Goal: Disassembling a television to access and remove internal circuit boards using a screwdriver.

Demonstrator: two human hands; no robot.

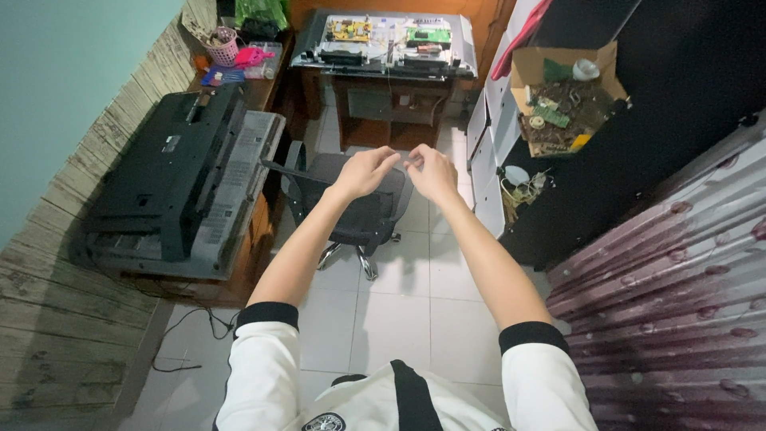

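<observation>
Arms reach straight out over a white tiled floor (pixel 399 303), both in white short sleeves with black cuffs. The left hand (pixel 365 172) and right hand (pixel 432 173) meet in mid-air, fingertips just touching or nearly so, fingers curled inward as if pinching something very small between them; whether anything is actually held is too small to tell. Directly below the hands stands a black mesh office chair on a chrome star base (pixel 351 211), nearest to them but apart from both. To the left, a large dark flat screen lying back-side up (pixel 171 179) rests on a low wooden bench. Ahead, a second flat panel with its back cover off and circuit boards showing (pixel 384 40) lies on a wooden desk. To the right, an open brown cardboard box of mixed electronic parts (pixel 562 100) sits on a black surface.
</observation>
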